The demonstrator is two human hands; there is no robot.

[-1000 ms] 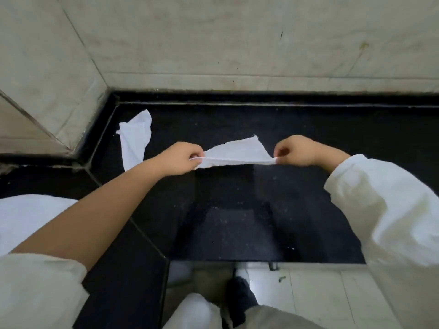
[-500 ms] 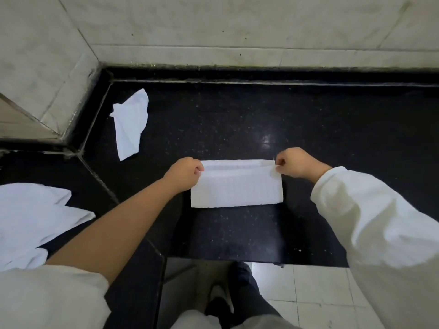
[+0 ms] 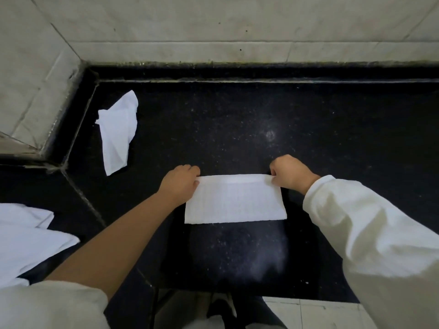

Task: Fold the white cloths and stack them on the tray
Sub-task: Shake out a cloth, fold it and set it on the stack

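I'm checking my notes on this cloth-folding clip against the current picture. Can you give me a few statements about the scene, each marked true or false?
1. The flat rectangular white cloth lies on the black speckled stone counter. True.
2. Only the right hand holds that cloth. False: the left hand pinches its far left corner while the right pinches its far right corner.
3. A crumpled white cloth lies near the counter's far left corner, apart from the flat one. True.
4. A tray with stacked cloths sits in front of the person. False: no tray is visible.
5. More loose white cloths lie at the left edge of the view. True.
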